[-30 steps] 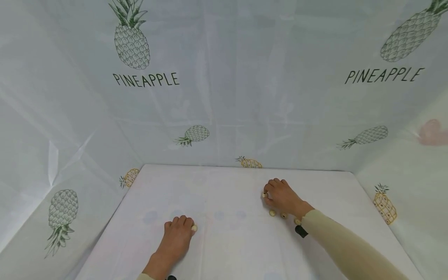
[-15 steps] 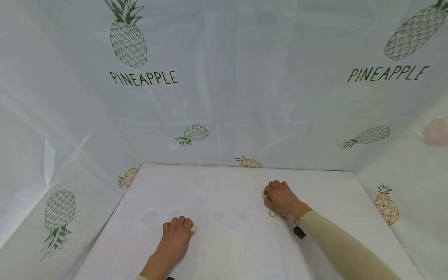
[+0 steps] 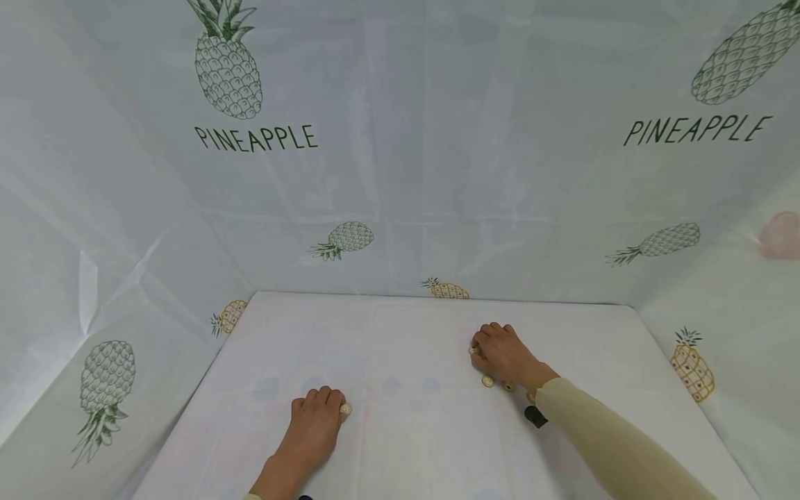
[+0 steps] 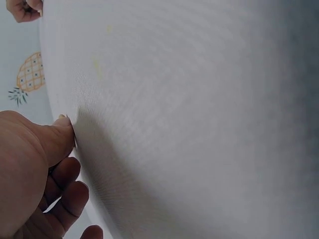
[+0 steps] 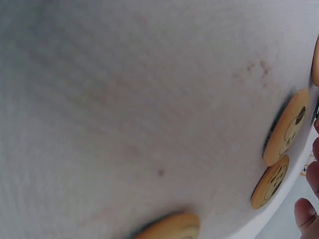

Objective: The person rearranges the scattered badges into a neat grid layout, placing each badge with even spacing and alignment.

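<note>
My left hand (image 3: 315, 425) rests low over the table and pinches a small round wooden disc (image 3: 345, 408) at its thumb side. In the left wrist view the left hand's thumb (image 4: 57, 137) presses toward the white surface, its other fingers loosely curled; the disc is barely visible there. Farther off to the right, my right hand (image 3: 502, 352) holds another pale disc (image 3: 473, 351) between thumb and finger. Beneath its wrist lie more discs (image 3: 487, 380), partly covered by the forearm. The right wrist view shows such discs (image 5: 286, 128) with printed cartoon faces; only fingertips (image 5: 305, 213) appear there.
A white cloth covers the table (image 3: 406, 451). Pale sheeting (image 3: 400, 173) printed with pineapples rises behind and at both sides. A black wrist strap end (image 3: 535, 416) hangs under the right sleeve (image 3: 612, 434).
Both hands keep nearly the same places and holds. The right hand has shifted very slightly down, its forearm a little left; the head view has turned slightly.
</note>
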A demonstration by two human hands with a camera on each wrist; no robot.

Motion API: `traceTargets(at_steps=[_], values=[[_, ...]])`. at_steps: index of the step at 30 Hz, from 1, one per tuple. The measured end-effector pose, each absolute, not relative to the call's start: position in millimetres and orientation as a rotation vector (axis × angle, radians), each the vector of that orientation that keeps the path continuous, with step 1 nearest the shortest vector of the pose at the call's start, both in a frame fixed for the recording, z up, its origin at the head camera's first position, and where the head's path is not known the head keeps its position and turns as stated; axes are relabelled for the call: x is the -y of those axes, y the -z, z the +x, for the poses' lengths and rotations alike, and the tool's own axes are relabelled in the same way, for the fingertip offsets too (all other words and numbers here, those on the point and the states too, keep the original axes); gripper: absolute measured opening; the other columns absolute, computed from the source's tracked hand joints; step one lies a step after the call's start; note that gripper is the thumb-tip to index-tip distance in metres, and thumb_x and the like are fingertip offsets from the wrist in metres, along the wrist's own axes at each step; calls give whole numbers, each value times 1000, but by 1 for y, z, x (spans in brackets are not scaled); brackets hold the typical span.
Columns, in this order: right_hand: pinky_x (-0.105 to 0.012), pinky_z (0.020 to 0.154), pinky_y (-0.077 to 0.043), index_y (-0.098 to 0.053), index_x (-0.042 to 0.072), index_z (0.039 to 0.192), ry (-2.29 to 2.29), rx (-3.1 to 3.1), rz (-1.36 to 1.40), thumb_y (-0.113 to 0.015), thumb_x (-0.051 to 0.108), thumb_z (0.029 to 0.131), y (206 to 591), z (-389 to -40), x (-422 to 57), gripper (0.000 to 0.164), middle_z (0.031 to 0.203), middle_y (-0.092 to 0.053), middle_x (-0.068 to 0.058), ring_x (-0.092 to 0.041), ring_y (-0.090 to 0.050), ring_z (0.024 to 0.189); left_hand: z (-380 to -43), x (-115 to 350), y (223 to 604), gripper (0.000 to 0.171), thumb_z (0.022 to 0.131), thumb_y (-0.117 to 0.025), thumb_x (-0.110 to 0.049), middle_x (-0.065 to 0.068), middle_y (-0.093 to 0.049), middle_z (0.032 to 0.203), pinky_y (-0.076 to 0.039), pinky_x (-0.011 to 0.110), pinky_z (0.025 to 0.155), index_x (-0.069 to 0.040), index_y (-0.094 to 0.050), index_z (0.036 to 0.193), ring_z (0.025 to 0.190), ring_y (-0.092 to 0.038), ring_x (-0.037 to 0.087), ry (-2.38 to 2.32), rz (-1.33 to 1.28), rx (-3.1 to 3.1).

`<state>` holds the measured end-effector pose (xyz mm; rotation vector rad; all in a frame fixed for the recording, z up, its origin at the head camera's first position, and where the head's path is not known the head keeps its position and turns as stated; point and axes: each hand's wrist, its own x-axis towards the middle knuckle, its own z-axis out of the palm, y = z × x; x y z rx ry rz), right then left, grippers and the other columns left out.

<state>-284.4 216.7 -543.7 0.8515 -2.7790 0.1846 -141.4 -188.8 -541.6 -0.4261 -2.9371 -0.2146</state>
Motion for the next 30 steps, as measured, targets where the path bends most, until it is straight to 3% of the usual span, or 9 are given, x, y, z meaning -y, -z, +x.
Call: traceTargets(at_steps=[14,22,30], values=[[-43,83,-44,-72,14,100,-200,2809,821,-67,24,97,544,-283,-216,11,100,-67,1,-21,-58,96,-141,190,543,18,97,-76,-25,-7,-52,90,-45,45,83,-15,-63,103,83,-45,12,290,-405,2965],[-49,88,-44,-72,8,109,-216,2841,746,-68,29,100,532,-281,-222,22,107,-66,-4,-26,-58,101,-142,190,543,19,95,-78,-24,-7,-53,91,-46,46,83,-15,-63,104,84,-46,13,274,-410,2959],[-54,91,-46,-71,9,107,-232,2783,687,-71,20,97,527,-268,-233,15,104,-66,-5,-28,-60,101,-142,190,543,20,95,-78,-24,-6,-54,92,-46,47,83,-14,-64,104,85,-47,14,274,-399,2967]])
